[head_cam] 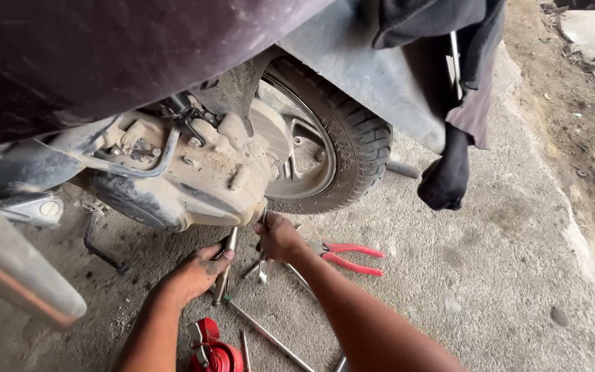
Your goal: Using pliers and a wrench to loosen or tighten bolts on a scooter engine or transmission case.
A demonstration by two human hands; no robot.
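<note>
A scooter's dusty engine casing [201, 176] hangs low beside the rear wheel [339, 138]. My left hand [197, 270] grips a long metal socket wrench [226, 267] that points up under the casing. My right hand [277, 236] reaches to the casing's lower edge with fingers closed around a thin metal tool [263, 265]; what the fingertips touch is hidden.
Red-handled pliers [352, 256] lie on the concrete floor right of my right hand. A long metal rod [266, 335] and other tools lie below. A red oil can [213, 351] sits near the bottom edge. The side stand [98, 244] hangs left. Dark cloth [449, 172] drapes over the scooter's tail.
</note>
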